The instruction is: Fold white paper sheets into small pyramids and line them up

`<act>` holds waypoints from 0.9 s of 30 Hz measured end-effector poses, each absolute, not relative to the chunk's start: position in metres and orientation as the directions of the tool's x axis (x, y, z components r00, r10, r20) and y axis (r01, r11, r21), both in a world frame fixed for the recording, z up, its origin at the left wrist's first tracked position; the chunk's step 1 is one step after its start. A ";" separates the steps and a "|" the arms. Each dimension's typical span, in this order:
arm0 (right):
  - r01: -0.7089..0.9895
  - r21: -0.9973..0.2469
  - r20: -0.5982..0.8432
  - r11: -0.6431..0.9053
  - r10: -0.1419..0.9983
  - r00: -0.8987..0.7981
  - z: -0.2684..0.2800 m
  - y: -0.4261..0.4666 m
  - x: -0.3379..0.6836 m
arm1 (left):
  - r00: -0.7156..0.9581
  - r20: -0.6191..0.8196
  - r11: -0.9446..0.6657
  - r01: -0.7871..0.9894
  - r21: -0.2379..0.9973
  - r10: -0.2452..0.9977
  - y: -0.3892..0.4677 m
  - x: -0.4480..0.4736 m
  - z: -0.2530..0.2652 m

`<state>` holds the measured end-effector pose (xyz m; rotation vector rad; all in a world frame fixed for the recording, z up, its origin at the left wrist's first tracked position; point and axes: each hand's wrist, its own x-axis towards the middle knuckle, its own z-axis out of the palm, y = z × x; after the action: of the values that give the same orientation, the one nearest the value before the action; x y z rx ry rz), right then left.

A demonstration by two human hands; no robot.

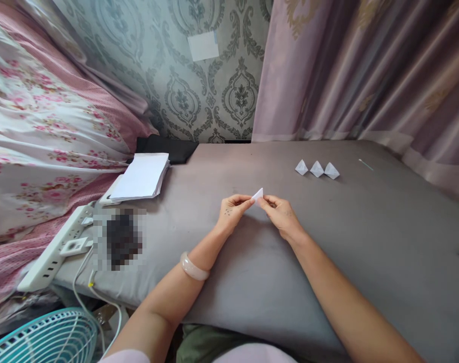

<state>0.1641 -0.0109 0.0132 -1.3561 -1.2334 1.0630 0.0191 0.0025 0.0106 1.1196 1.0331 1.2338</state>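
A small piece of folded white paper with a pointed top is pinched between both hands, just above the grey table. My left hand grips its left edge between thumb and fingers; a pale bangle circles that forearm. On the opposite edge, the thumb and fingers of my right hand are closed on the same paper. Beyond, to the right, three folded paper shapes stand in a row: a left one, a middle one and a right one.
A stack of white paper lies at the left, in front of a black flat item. A power strip with cables runs along the left edge, near a blurred dark patch. A turquoise fan stands below. A thin white stick lies far right.
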 end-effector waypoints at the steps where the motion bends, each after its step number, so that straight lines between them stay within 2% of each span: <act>1: 0.112 -0.993 -0.023 -0.030 0.998 0.066 0.013 -0.010 0.168 | 0.118 0.008 0.014 -0.187 0.982 0.993 0.002 0.018 0.011; 5: 0.078 -0.994 -0.089 -0.076 0.982 -0.166 0.017 -0.009 0.185 | 0.404 -0.046 0.175 -0.290 0.941 0.913 0.003 0.011 0.014; 8: 0.133 -0.990 -0.078 -0.040 0.952 -0.296 0.023 -0.010 0.194 | 0.530 -0.099 0.283 -0.278 0.918 0.842 0.003 0.006 0.017; 12: 0.190 -0.981 -0.055 0.023 0.917 -0.394 0.031 -0.015 0.197 | 0.571 -0.133 0.272 -0.164 0.948 0.810 0.005 -0.001 0.019; 17: 0.214 -0.976 -0.075 0.036 0.868 -0.491 0.036 -0.017 0.199 | 0.635 -0.158 0.294 -0.115 0.949 0.757 0.007 -0.006 0.021; 23: 0.167 -0.984 -0.054 0.061 0.793 -0.607 0.038 -0.016 0.204 | 0.722 -0.127 0.410 -0.231 0.882 0.680 0.003 -0.009 0.020; 27: 0.173 -0.980 -0.045 0.096 0.744 -0.667 0.042 -0.018 0.205 | 0.800 -0.132 0.357 -0.108 0.928 0.586 0.004 -0.012 0.019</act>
<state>0.2054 -0.0176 0.0418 -0.8952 -1.9104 1.6039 -0.0115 0.0040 0.0185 1.1253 0.4912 0.4714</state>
